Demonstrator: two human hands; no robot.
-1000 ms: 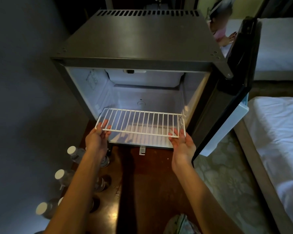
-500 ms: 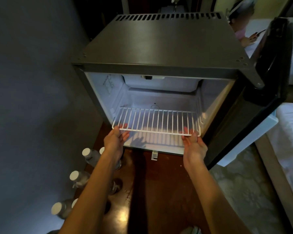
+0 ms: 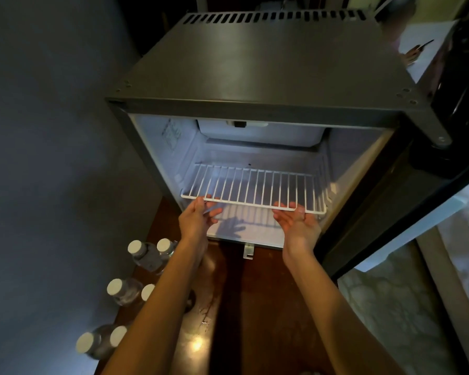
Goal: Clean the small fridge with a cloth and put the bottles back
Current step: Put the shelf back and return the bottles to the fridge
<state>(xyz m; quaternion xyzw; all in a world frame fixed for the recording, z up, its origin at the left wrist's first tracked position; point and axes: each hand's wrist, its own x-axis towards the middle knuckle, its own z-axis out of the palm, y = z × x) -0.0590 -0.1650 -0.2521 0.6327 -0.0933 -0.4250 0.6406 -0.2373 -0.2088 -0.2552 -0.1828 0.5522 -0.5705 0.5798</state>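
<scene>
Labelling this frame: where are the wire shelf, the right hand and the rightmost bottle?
wire shelf [image 3: 255, 185], head view, middle of grid.
right hand [image 3: 299, 226], head view, open palm.
rightmost bottle [image 3: 164, 245], head view, white cap.

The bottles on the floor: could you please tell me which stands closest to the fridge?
The white-capped bottle right beside the left forearm; its neighbour stands further left, and the other visible ones are nearer the camera.

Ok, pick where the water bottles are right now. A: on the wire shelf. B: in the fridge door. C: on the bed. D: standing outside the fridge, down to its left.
D: the bottles stand on the brown surface to the left of the fridge, and the wire shelf holds nothing.
</scene>
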